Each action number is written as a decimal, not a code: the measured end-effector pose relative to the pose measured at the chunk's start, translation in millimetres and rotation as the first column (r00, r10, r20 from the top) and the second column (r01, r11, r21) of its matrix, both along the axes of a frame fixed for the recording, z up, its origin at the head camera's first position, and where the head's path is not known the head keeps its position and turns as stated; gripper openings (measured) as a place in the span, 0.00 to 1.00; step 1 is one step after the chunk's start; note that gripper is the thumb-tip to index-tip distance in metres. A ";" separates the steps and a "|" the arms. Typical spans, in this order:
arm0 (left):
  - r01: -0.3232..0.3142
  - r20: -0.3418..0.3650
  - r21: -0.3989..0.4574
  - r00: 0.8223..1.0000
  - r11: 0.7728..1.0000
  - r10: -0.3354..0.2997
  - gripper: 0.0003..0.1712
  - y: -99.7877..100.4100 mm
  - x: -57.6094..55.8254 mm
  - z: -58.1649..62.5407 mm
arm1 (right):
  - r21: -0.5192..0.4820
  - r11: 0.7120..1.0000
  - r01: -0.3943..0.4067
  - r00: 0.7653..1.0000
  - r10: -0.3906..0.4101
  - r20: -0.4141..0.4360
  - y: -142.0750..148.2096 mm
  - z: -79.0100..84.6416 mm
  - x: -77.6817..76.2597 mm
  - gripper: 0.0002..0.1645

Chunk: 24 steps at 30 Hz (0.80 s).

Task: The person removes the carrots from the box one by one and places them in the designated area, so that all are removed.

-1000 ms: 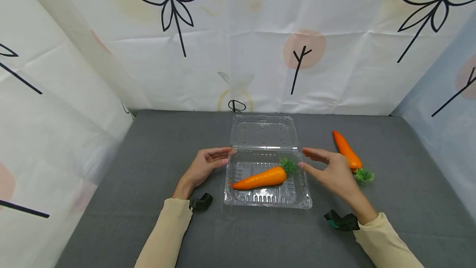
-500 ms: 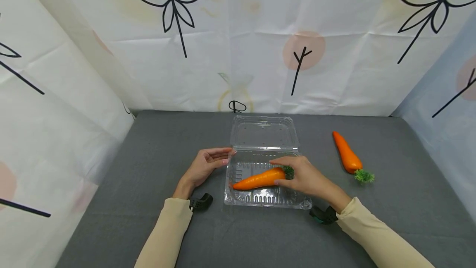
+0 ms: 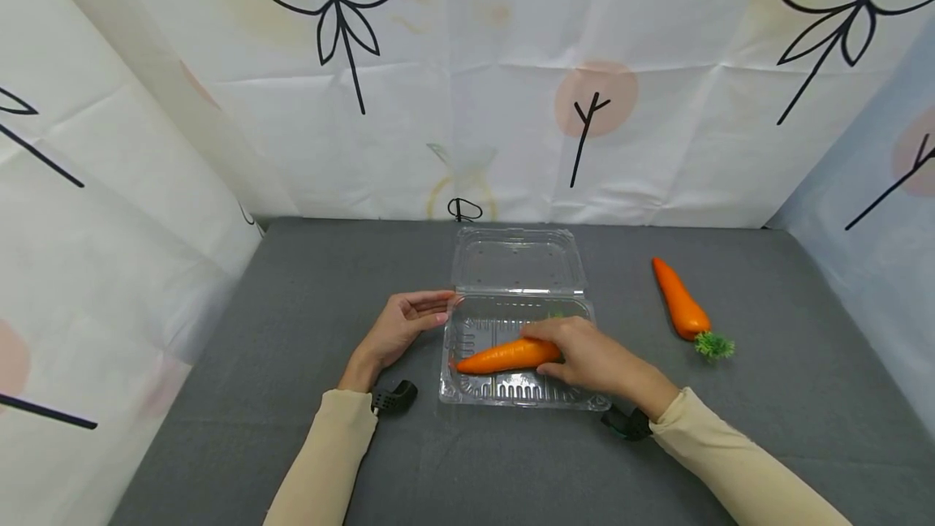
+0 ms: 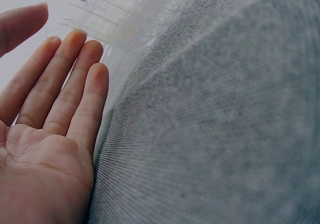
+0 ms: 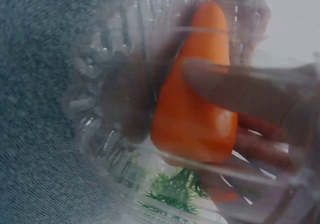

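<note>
A clear plastic clamshell box (image 3: 467,394) lies with its lid (image 3: 519,262) folded back. Inside its tray is an orange carrot (image 3: 497,358), tip to the left. My right hand (image 3: 595,360) reaches in over the carrot's thick end and grips it between thumb and fingers. In the right wrist view, seen through the clear wall, the thumb (image 5: 225,84) crosses the carrot (image 5: 200,124), with its green top (image 5: 175,191) below. My left hand (image 3: 394,331) is at the box's left side; its straight fingers (image 4: 60,84) touch or nearly touch the box (image 4: 115,19).
A second carrot (image 3: 681,299) with a green leafy top (image 3: 713,346) lies to the right on the grey cloth (image 3: 351,266). White printed fabric (image 3: 497,144) stands behind and at both sides of the table.
My right hand has moved left from the box's right edge onto the carrot inside and closed around its thick end. The left hand, the box and the second carrot have stayed put.
</note>
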<state>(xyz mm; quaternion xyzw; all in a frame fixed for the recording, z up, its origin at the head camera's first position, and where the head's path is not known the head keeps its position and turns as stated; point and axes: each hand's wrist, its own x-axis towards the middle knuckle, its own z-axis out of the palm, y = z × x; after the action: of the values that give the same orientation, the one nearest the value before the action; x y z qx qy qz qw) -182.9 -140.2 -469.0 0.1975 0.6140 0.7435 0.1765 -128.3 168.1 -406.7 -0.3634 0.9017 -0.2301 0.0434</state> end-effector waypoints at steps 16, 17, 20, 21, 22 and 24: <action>0.002 0.000 0.027 1.000 1.000 -0.002 0.27 0.7 1.6 0.4 | -0.243 0.970 0.026 0.997 -0.042 -0.062 11.4 14.3 6.0 0.32; 0.005 -0.009 0.028 1.000 1.000 -0.005 0.27 0.4 1.6 0.3 | -0.266 0.964 0.029 0.996 -0.050 -0.075 13.2 16.3 6.5 0.32; 0.010 -0.017 0.031 1.000 0.999 -0.009 0.27 0.1 1.7 0.5 | -0.331 0.943 0.034 0.991 -0.075 -0.110 20.0 21.1 7.8 0.33; 0.008 -0.016 0.031 1.000 0.999 -0.008 0.27 0.2 1.8 0.9 | -0.351 0.936 0.038 0.988 -0.086 -0.124 23.1 22.1 8.2 0.33; 0.007 -0.014 0.030 1.000 1.000 -0.006 0.27 0.2 1.9 1.3 | -0.371 0.928 0.043 0.986 -0.099 -0.132 26.3 23.2 8.7 0.33; 0.002 -0.002 0.030 1.000 1.000 -0.002 0.27 0.6 2.4 2.6 | -0.395 0.916 0.066 0.979 -0.136 -0.152 33.4 25.3 10.1 0.34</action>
<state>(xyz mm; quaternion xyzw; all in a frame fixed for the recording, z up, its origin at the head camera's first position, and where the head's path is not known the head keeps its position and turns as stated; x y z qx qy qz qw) -180.5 -139.6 -466.4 0.2014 0.6027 0.7523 0.1739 -118.1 201.5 -381.4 -0.3366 0.8561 -0.3729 -0.1212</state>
